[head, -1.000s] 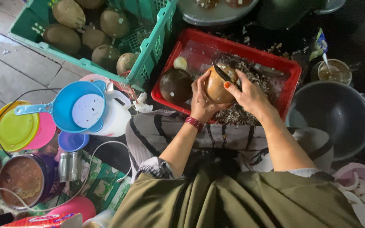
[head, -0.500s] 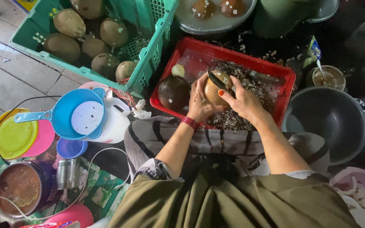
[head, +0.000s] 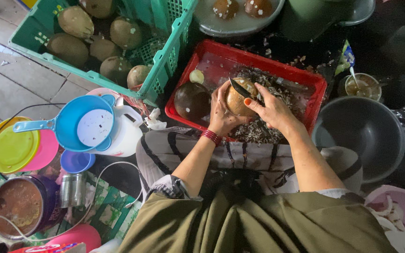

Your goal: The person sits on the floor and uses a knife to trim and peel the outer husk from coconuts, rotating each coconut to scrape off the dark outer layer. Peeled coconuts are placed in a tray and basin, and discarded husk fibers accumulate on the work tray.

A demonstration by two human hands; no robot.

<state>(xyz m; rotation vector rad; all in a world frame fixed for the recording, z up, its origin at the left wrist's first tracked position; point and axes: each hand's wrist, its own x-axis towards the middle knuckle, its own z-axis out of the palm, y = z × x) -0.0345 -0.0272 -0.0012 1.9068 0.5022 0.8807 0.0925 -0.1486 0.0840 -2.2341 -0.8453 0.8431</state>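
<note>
My left hand (head: 222,112) cups a brown peeled coconut (head: 238,99) over a red tray (head: 316,90). My right hand (head: 273,111) grips a dark-bladed knife (head: 240,89) with its blade laid against the top of the coconut. A darker round coconut (head: 191,100) and a small pale piece (head: 196,76) lie in the tray to the left. Shavings of husk (head: 258,132) cover the tray floor under my hands. A red band circles my left wrist.
A green crate (head: 165,70) with several coconuts stands at the upper left. A grey bowl (head: 363,132) sits right of the tray, a pink bowl (head: 401,206) with white pieces below it. A blue scoop (head: 83,126) on a white jug, coloured lids and cans are at the left.
The view has shifted slightly. My hands have stayed on the coconut, with the knife blade working along its top.
</note>
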